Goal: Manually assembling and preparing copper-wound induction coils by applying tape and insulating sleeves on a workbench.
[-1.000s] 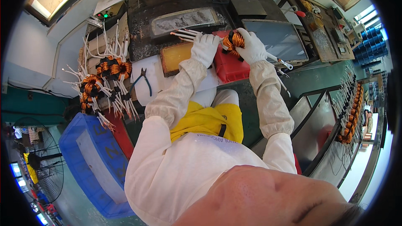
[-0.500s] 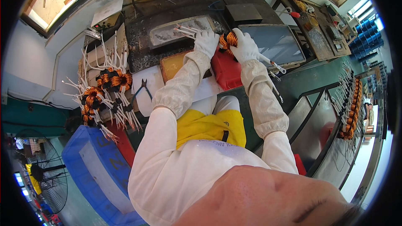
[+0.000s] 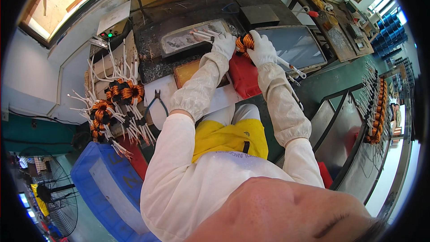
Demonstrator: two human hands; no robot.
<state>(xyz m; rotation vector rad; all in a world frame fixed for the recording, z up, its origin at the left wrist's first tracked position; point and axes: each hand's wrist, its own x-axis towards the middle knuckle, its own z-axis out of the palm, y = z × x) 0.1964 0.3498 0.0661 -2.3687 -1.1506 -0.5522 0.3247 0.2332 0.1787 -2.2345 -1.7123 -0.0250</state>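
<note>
1 coil (image 3: 244, 44), R hand (image 3: 263, 51) gripping; L hand (image 3: 224, 45) clasping leads (image 3: 204, 34); shirt lettering (image 3: 238, 154) prob. bluish.

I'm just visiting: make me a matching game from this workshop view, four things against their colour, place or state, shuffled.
Things
1. Copper-wound coil nearest the red block
2. Pliers
3. Plastic crate
4. Lap cloth

Matches
A. Yellow
B. Handles spread apart
C. Between the left hand and right hand
D. Blue

Pairs: 1-C, 2-B, 3-D, 4-A
</note>
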